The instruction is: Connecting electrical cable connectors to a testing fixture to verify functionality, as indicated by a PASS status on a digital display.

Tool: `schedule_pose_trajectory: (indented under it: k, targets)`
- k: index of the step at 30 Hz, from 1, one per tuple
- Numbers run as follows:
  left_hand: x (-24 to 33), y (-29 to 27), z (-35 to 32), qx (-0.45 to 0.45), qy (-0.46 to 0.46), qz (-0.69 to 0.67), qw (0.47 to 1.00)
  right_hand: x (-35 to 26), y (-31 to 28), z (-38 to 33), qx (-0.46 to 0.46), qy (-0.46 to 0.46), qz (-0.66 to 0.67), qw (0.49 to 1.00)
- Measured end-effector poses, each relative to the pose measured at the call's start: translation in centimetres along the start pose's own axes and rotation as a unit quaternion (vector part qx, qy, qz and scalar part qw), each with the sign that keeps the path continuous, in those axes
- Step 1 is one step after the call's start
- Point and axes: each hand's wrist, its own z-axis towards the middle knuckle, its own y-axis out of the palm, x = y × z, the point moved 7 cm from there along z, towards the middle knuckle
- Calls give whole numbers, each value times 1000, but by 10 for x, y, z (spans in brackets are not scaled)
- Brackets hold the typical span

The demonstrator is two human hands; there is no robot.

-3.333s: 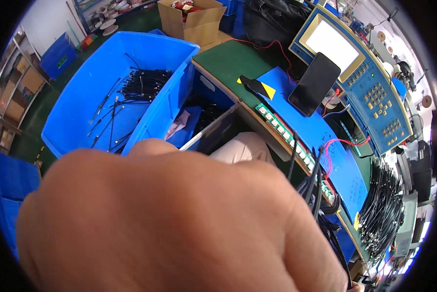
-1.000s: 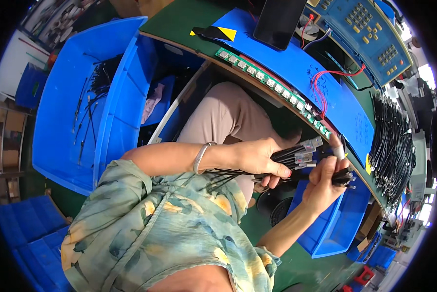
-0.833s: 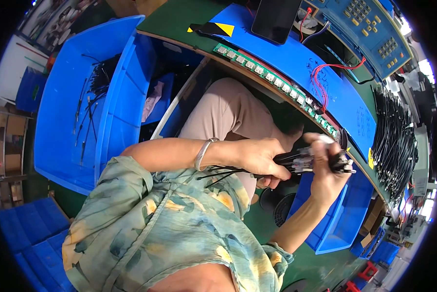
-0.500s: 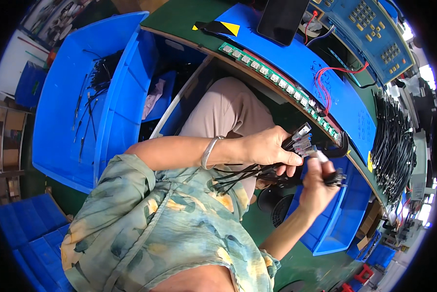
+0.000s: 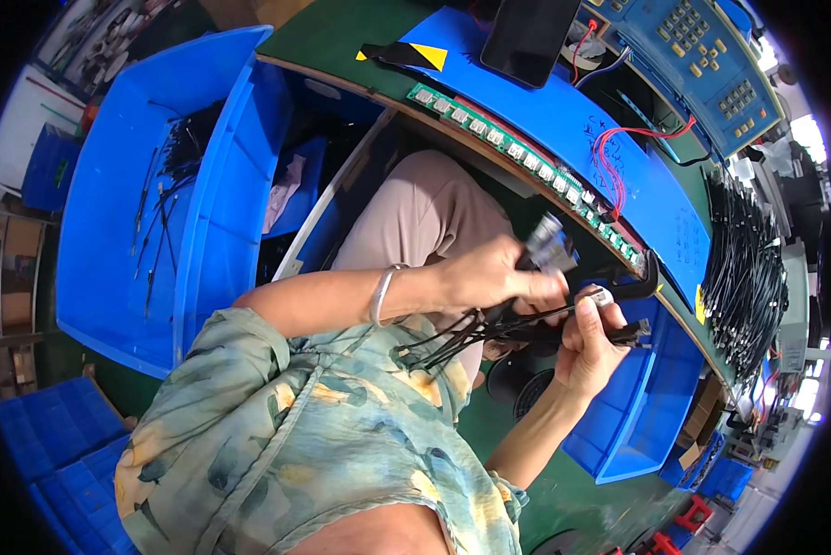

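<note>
Head view gives me the left hand (image 5: 491,276) clamped on a bundle of black cables (image 5: 512,330), the right hand (image 5: 585,344) closed on dark connector ends (image 5: 634,333). Loose cables (image 5: 190,141) lie in the blue bin (image 5: 101,240); with a big heap (image 5: 746,277) on the desk (image 5: 337,37), I judge much left.

Head-worn fisheye, facing down, close over left hand (image 5: 482,277), right hand (image 5: 584,356) (bench (image 5: 327,42) bowed by lens).

Printed top (image 5: 341,444), pale trousers (image 5: 415,203)

Top loose, pale green, blotched yellow and dark, leaf-like. Raised seam (image 5: 269,453) slanting through lower centre. Sleeves (image 5: 226,347) loose, ending near elbow. Plain silver bangle (image 5: 379,296), left wrist, mid-frame. Trousers pinkish beige, upper centre.
</note>
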Motion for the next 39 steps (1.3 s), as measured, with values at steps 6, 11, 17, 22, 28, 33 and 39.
schedule_pose_trajectory:
  k: [6, 11, 17, 22, 28, 33, 39]
  targets:
    - [16, -15, -2, 78, 85, 218, 969, -15, 7, 9, 25, -36, -179, 983]
    - [10, -6, 5, 80, 97, 142, 982, -13, 15, 11, 27, -99, -197, 975]
    - [23, -18, 4, 134, 127, -1, 983, 24, -4, -47, 58, 136, -239, 960]
    - [3, 13, -9, 73, 34, -148, 986, 43, -38, -52, 123, 45, -41, 991]
    - [-6, 7, -28, 92, 3, -66, 994, 13, -70, -47, 221, -61, 43, 972]
    - [-3, -24, -22, 162, 56, 16, 985, -23, -90, -36, 286, -200, 56, 935]
    - [2, -30, 5, 194, 107, 26, 975, -20, -64, -10, 240, -185, -21, 953]
